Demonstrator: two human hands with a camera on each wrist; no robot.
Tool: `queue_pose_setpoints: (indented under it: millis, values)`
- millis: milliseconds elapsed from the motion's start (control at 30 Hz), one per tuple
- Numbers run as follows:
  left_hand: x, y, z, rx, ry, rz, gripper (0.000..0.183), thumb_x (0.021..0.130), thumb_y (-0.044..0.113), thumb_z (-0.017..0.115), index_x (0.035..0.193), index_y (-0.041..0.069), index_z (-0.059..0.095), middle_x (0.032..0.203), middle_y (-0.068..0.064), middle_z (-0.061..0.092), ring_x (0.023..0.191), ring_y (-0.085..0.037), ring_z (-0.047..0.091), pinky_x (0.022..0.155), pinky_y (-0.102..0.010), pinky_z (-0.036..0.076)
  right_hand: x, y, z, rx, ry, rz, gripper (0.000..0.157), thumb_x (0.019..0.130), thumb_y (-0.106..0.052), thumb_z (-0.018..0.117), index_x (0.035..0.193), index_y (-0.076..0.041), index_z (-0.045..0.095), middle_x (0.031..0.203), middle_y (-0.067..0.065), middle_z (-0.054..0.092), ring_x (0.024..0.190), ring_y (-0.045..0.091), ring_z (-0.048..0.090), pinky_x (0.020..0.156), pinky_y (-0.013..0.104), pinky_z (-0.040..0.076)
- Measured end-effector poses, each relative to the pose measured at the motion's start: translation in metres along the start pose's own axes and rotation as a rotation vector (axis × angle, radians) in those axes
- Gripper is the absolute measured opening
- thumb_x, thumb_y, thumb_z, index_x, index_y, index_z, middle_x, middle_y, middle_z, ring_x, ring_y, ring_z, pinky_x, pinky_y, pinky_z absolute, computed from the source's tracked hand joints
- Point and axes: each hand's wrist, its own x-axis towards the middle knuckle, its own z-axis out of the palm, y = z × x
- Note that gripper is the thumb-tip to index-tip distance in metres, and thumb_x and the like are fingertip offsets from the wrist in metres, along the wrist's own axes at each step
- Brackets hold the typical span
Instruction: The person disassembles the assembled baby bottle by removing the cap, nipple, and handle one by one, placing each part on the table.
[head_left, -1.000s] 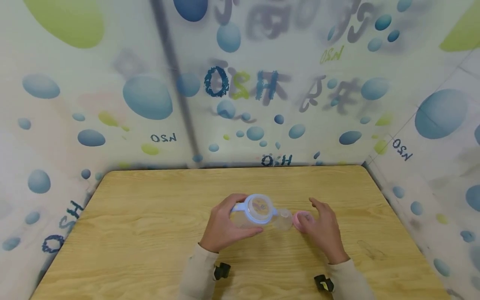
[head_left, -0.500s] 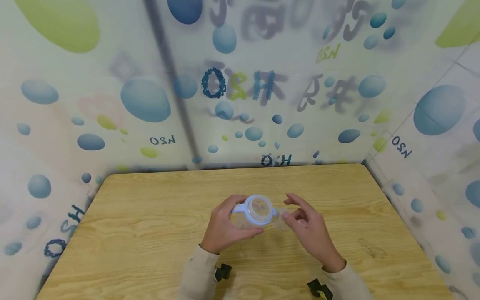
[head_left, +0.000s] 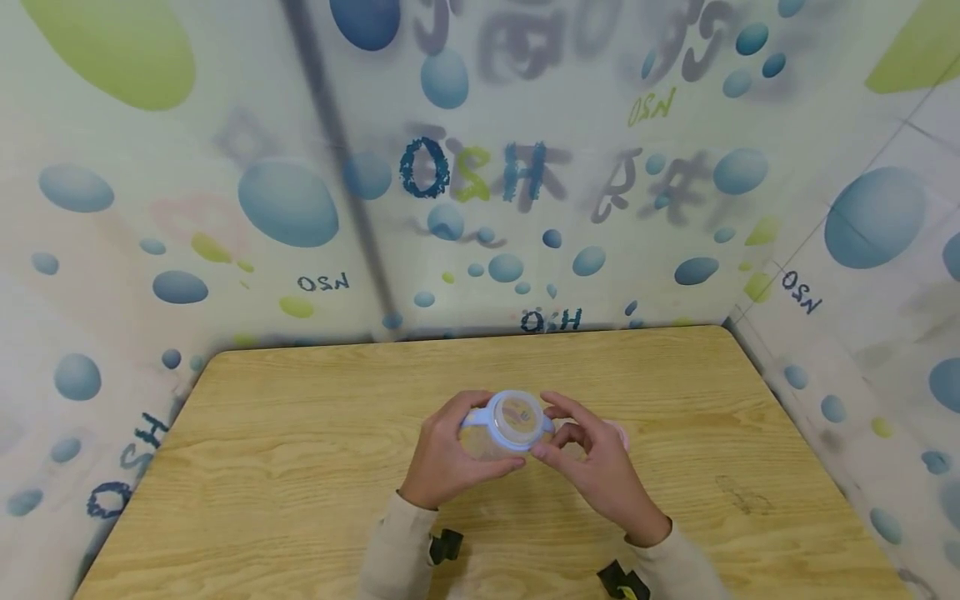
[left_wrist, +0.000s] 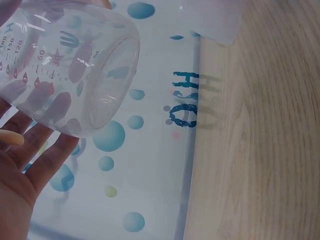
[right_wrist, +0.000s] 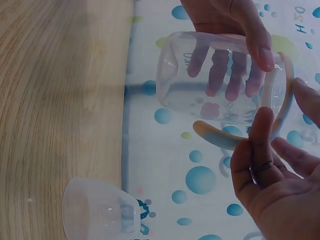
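Observation:
A clear baby bottle (head_left: 480,442) with printed measuring marks is held tilted above the table. Around its neck sits a blue collar ring (right_wrist: 288,95) with a curved side handle (right_wrist: 220,140). My left hand (head_left: 444,457) grips the bottle's body, its fingers visible through the clear wall in the right wrist view. My right hand (head_left: 600,471) pinches the collar ring between thumb and fingers at its right side. Beyond that hand, a pink ring-shaped part (head_left: 621,435) shows only partly.
A translucent cup-shaped cap (right_wrist: 100,212) stands on the wooden table (head_left: 300,442), mostly hidden by the right hand in the head view. Walls printed with blue and green drops border the table's back and sides.
My right hand has left the pink part and moved left, past the translucent cap, to the bottle's collar ring. The left hand keeps its grip with little movement.

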Motion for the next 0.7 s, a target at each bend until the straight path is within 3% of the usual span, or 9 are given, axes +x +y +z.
queue_pose_setpoints:
  millis: [267, 500, 700]
  values:
    - [0.0001, 0.0003, -0.0003, 0.002, -0.003, 0.011, 0.071, 0.064, 0.039, 0.094, 0.122, 0.016, 0.061, 0.114, 0.003, 0.067, 0.102, -0.013, 0.064, 0.084, -0.037, 0.055, -0.0007, 0.0015, 0.0012, -0.053, -0.009, -0.078, 0.060, 0.088, -0.005, 0.074, 0.143, -0.014, 0.053, 0.116, 0.009, 0.059, 0.073, 0.013, 0.060, 0.074, 0.028, 0.052]
    - [-0.0001, -0.0014, 0.0010, -0.002, -0.006, 0.036, 0.069, 0.065, 0.036, 0.094, 0.122, 0.014, 0.062, 0.113, 0.001, 0.067, 0.102, -0.014, 0.065, 0.085, -0.038, 0.055, -0.0008, 0.0000, 0.0029, -0.081, -0.006, -0.054, 0.063, 0.086, -0.010, 0.078, 0.143, -0.017, 0.053, 0.117, 0.006, 0.058, 0.070, 0.011, 0.056, 0.069, 0.027, 0.049]
    - [-0.0003, -0.0020, 0.0016, 0.001, -0.004, 0.051, 0.067, 0.066, 0.034, 0.094, 0.121, 0.013, 0.062, 0.112, 0.000, 0.068, 0.101, -0.015, 0.065, 0.085, -0.038, 0.055, 0.0001, -0.0018, 0.0036, -0.111, -0.001, -0.052, 0.065, 0.084, -0.012, 0.080, 0.143, -0.018, 0.054, 0.104, 0.003, 0.059, 0.067, 0.011, 0.051, 0.064, 0.027, 0.047]
